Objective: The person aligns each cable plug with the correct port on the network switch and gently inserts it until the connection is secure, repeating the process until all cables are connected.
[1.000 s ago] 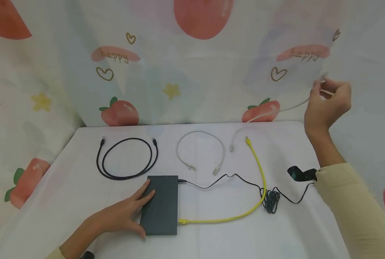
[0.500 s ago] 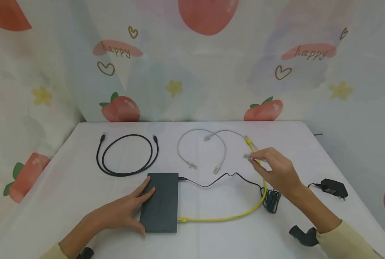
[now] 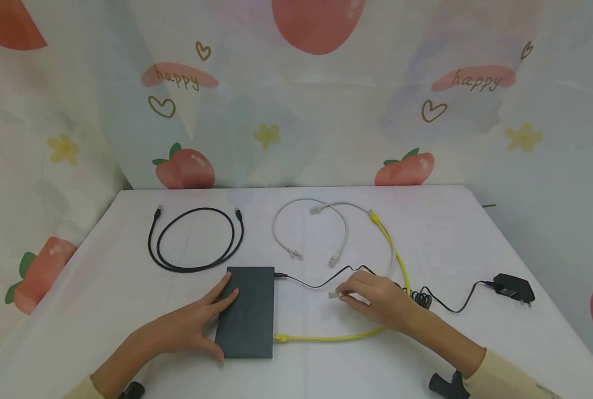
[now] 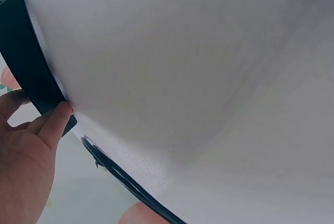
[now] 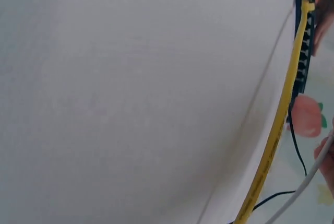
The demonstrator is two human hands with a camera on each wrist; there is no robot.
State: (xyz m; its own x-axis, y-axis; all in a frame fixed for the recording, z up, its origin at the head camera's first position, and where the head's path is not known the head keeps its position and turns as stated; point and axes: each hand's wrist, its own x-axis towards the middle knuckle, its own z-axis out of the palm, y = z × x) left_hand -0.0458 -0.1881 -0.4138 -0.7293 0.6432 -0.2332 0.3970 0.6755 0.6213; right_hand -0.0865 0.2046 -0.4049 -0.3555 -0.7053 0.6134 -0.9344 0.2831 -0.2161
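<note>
The dark grey network switch (image 3: 246, 316) lies flat on the white table. In the head view my left hand (image 3: 184, 330) rests against its left side, fingers spread onto the top and thumb at the near corner. My right hand (image 3: 376, 299) pinches a white network cable by one end, its clear plug (image 3: 333, 295) pointing left toward the switch. That cable (image 3: 348, 203) loops back to a second plug at the rear. A yellow network cable (image 3: 326, 338) is plugged into the port side, and the right wrist view shows the row of ports (image 5: 301, 70) beside it.
A coiled black network cable (image 3: 192, 270) lies at the back left, and another short white cable (image 3: 275, 221) lies behind the switch. The switch's thin black power lead (image 3: 312, 288) runs right to a power adapter (image 3: 513, 289). A patterned cloth (image 3: 296, 111) hangs behind the table.
My right hand has come down from the upper right and moved left with the white cable's plug, closer to the switch. The cable's other end has shifted left. My left hand stays put.
</note>
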